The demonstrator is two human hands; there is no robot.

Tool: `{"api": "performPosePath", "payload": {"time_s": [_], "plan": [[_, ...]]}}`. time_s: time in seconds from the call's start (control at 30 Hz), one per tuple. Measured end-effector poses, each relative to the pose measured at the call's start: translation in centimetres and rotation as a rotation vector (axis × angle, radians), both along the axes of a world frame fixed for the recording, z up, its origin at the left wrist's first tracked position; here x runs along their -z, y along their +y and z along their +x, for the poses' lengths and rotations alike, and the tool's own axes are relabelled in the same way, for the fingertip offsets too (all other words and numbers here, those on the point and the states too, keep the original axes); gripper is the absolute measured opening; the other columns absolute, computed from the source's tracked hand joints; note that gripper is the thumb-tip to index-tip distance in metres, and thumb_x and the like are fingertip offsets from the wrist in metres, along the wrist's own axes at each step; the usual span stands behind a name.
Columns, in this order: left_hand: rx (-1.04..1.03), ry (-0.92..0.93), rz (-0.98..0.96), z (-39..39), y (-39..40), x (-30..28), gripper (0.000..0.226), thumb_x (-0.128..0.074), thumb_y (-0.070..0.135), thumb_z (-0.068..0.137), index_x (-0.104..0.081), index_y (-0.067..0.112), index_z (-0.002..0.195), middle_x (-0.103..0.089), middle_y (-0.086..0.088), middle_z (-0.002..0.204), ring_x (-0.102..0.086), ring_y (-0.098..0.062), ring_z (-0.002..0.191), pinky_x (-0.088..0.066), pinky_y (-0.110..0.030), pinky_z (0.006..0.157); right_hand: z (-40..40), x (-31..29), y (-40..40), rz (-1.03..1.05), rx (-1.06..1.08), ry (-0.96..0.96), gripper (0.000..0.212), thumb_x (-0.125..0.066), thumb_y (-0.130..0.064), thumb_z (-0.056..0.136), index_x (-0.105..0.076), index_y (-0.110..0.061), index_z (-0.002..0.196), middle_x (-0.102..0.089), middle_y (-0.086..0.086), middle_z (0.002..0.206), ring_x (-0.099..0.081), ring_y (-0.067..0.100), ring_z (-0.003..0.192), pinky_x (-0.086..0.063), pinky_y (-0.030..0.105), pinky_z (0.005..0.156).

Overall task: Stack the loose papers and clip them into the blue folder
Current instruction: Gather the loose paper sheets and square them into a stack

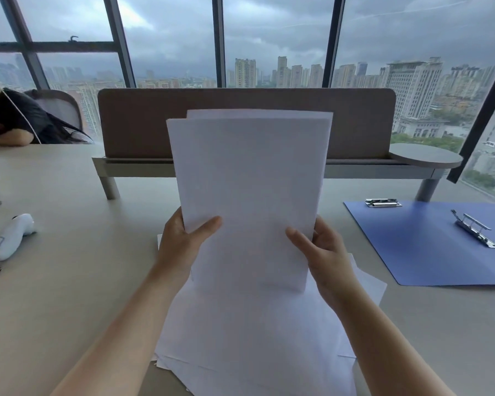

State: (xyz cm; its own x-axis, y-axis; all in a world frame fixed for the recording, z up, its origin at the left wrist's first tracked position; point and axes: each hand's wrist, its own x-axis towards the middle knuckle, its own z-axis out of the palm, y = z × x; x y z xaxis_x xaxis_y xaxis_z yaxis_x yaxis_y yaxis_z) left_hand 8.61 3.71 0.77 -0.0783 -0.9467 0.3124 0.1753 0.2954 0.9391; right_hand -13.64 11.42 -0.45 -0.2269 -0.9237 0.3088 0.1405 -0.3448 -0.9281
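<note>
Loose papers (257, 352) lie scattered on the surface (69, 281) nearest. Above them, left hand (180, 241) and right hand (323, 252) grip an upright paper stack (249, 195) by its edges. Rightward, the blue folder (429, 247) lies open, its clip (475, 228) raised.

Open table (69, 252) lies between the held papers (249, 181) and folder (429, 247). Left of the folder, loose sheets (240, 338) cover the surface; behind it, a divider (143, 124).
</note>
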Motion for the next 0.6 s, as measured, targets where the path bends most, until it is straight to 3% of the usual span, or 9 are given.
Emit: {"api": "performPosePath", "payload": {"time_s": [0.13,0.27,0.33,0.43,0.5,0.6], "plan": [[0.121,0.026,0.080,0.5,0.1,1.0,0.041,-0.079,0.034,0.066,-0.076,0.023,0.105,-0.076,-0.003,0.109,-0.071,-0.023,0.106,-0.050,-0.045,0.098,0.4,1.1,-0.1,0.091,0.061,0.041,0.021,-0.070,-0.015,0.093,-0.073,-0.017,0.113,-0.077,0.008,0.109,-0.073,0.028,0.104,-0.057,0.048,0.090],[0.153,-0.019,0.165,0.3,0.0,2.1,0.019,-0.071,0.019,0.087,-0.072,0.027,0.103,-0.077,0.013,0.103,-0.070,-0.003,0.101,-0.048,-0.021,0.085,1.2,1.6,0.0,0.209,0.104,0.111,0.012,-0.069,-0.021,0.094,-0.075,-0.023,0.104,-0.080,-0.004,0.098,-0.076,0.015,0.094,-0.058,0.036,0.082],[0.085,-0.099,0.170,0.2,-0.3,2.5,0.014,-0.062,0.020,0.095,-0.070,0.029,0.101,-0.076,0.020,0.097,-0.070,0.000,0.097,-0.047,-0.019,0.080,1.1,1.8,-0.2,0.267,0.142,0.287,0.015,-0.072,-0.034,0.091,-0.072,-0.028,0.105,-0.079,-0.012,0.096,-0.074,0.010,0.094,-0.057,0.032,0.081],[-0.111,0.003,0.225,0.3,-1.6,3.1,0.011,-0.062,0.020,0.095,-0.070,0.028,0.093,-0.076,0.022,0.087,-0.068,-0.004,0.093,-0.049,-0.026,0.082,0.3,1.9,-0.5,0.452,0.212,0.886,0.068,-0.072,-0.072,0.067,-0.059,-0.034,0.121,-0.067,-0.013,0.112,-0.062,0.013,0.109,-0.052,0.038,0.092],[-0.191,0.152,0.301,0.5,-2.5,3.4,0.009,-0.063,0.020,0.095,-0.069,0.022,0.101,-0.074,0.015,0.099,-0.066,-0.009,0.099,-0.047,-0.029,0.089,0.3,1.8,-0.3,0.602,0.196,1.223,0.104,-0.069,-0.085,0.054,-0.042,-0.034,0.141,-0.053,-0.005,0.131,-0.047,0.021,0.127,-0.042,0.039,0.101],[-0.224,0.344,0.415,1.0,-2.7,3.8,0.028,-0.064,0.022,0.094,-0.063,0.018,0.122,-0.069,0.006,0.112,-0.062,-0.016,0.104,-0.046,-0.028,0.083,0.8,1.7,-0.2,0.685,0.146,1.401,0.125,-0.069,-0.090,0.046,-0.030,-0.030,0.149,-0.044,0.000,0.137,-0.041,0.025,0.131,-0.038,0.040,0.099]]}}
